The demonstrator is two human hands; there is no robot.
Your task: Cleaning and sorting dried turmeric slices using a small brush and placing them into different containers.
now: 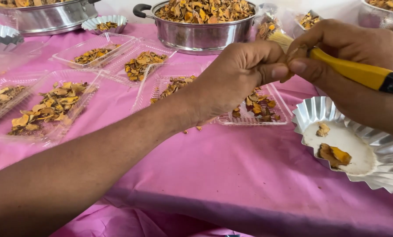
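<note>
Nearest the camera, the left forearm crosses the pink tablecloth (249, 175) from the lower left, and the left hand (238, 74) is raised above the table with its fingers curled shut and the thumb pressed against the fingertips; whatever small piece it pinches is hidden. Touching it from the right, the right hand (350, 52) is clenched around a brush (358, 72) with a yellow handle and a dark end, held slanting down to the right, its pale bristles poking out at the upper left between the two hands. Below the right hand sits a fluted foil dish (380, 149) on the cloth, holding two dried orange-brown slices (334, 154) on a pale, powdery bottom. Just behind the left hand lies a clear plastic tray (282, 116) with more of the dried slices, and further clear trays (51, 105) of the same stuff spread out to the left. At the back stands a steel pot (196, 33) with a black handle, heaped with slices, with another steel pot (47, 17) at the far left and small foil dishes (105, 23) near it.
</note>
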